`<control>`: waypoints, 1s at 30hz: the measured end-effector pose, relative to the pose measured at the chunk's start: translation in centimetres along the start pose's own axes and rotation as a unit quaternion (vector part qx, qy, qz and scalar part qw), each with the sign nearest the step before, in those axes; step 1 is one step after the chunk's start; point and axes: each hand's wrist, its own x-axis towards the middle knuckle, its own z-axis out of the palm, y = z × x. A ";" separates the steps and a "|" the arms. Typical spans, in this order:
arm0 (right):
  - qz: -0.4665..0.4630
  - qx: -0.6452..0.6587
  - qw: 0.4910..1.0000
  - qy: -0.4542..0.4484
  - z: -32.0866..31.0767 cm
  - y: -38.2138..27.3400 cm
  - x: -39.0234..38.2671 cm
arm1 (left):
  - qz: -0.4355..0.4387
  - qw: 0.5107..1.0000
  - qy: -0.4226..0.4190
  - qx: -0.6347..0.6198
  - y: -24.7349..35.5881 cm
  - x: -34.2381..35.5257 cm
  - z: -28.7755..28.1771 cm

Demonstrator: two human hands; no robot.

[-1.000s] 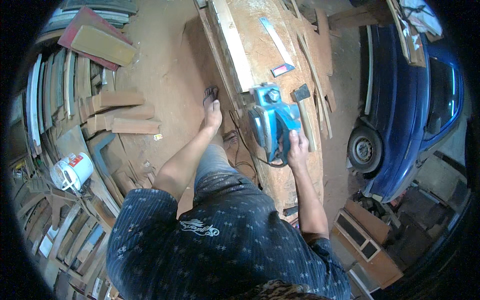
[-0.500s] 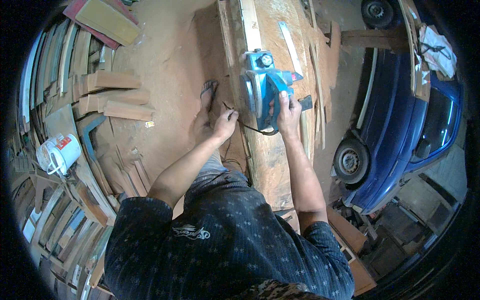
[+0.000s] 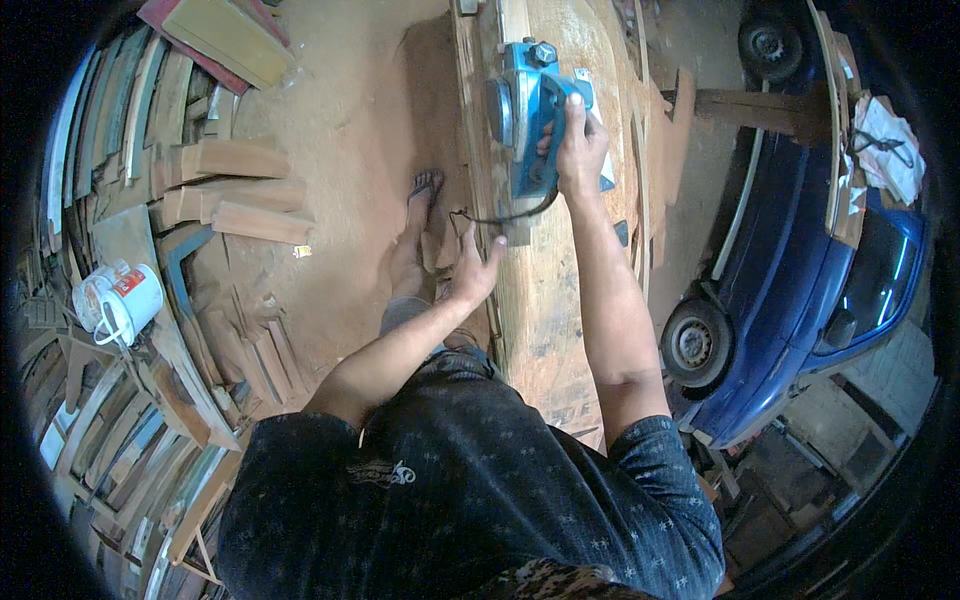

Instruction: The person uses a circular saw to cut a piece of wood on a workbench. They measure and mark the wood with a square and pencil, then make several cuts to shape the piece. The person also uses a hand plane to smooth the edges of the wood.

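A blue electric hand planer (image 3: 530, 120) sits on a long wooden board (image 3: 515, 20) lying along the workbench. Its rear handle is in the grasp of my right hand (image 3: 580, 155), with the thumb on top. From the planer's back a dark power cord (image 3: 515, 214) loops to the left and drops past my left hand (image 3: 474, 272). That hand hovers beside the bench's left edge, close to the cord, its thumb and fingers apart. A square (image 3: 606, 178) lies on the bench, mostly hidden behind the planer and my right hand.
Wood offcuts (image 3: 245, 190) and stacked planks (image 3: 110, 110) fill the left side, near a white bucket (image 3: 135, 300). Sawdust covers the bench (image 3: 550, 330). Beyond its right side stands a blue car (image 3: 790, 270). My foot (image 3: 425, 185) rests on the dusty floor.
The planer has moved farther forward along the board with my right hand. My left hand's fingers, pinched at the cord earlier, have spread apart. The view has shifted slightly.
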 end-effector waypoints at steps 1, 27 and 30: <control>-0.005 -0.013 1.000 0.006 0.5 -0.2 1.4 | -0.012 1.000 -0.007 -0.005 0.2 -0.4 0.2; 0.014 0.000 1.000 0.007 9.3 -5.2 18.6 | -0.028 0.992 -0.109 -0.059 -1.5 3.6 2.7; -0.010 -0.018 0.999 0.027 7.0 -4.2 15.2 | -0.009 0.993 -0.116 -0.027 -4.0 4.1 4.1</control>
